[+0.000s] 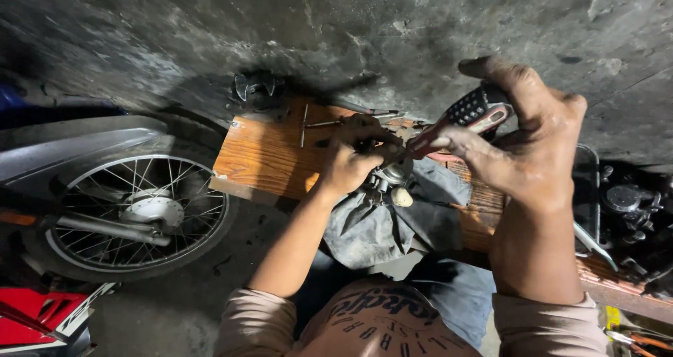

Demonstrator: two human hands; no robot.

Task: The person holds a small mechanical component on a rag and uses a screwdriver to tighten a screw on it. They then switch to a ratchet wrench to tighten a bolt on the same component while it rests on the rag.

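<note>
Grease covers both hands as we look down. Our right hand (pixel 533 143) is clamped around a screwdriver (pixel 463 122) with a red and black handle, whose shaft slants toward the left hand. Our left hand (pixel 354 161) is closed on a small metal part (pixel 389 178), just beyond a grey rag (pixel 378 224) spread on the wooden surface (pixel 266 154). Thin metal tools (pixel 315 124) lie on the wood past the left hand. A spoked motorcycle wheel (pixel 133 213) stands well off to that hand's left.
</note>
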